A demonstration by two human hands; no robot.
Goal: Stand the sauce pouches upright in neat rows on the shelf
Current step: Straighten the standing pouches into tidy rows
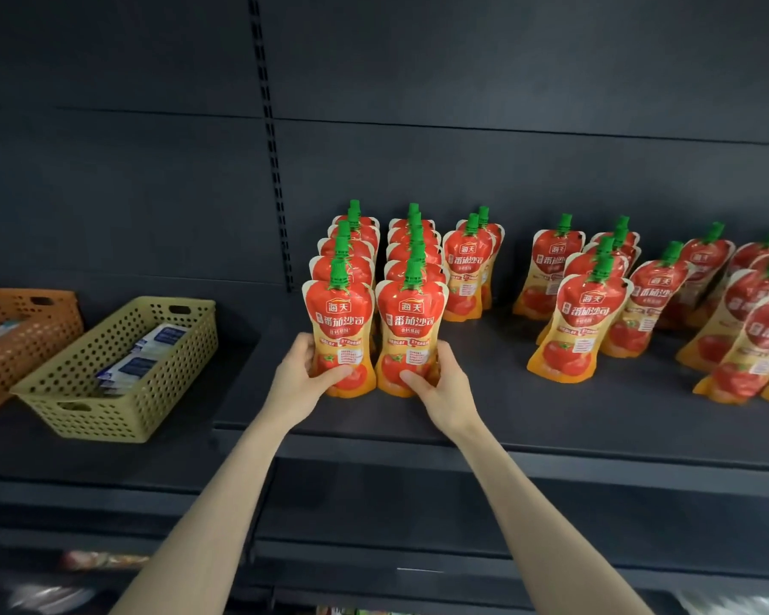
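Red and yellow tomato sauce pouches with green caps stand on a dark shelf. Two tidy rows run front to back at the left. My left hand grips the base of the front pouch of the left row. My right hand grips the base of the front pouch of the right row. A short third row stands just right of them. Further right, several loose pouches lean at mixed angles, with more pouches crowded at the right edge.
A green perforated basket holding blue and white packets sits on the shelf to the left, next to an orange basket. A slotted upright divides the dark back panel. Lower shelves show below my arms.
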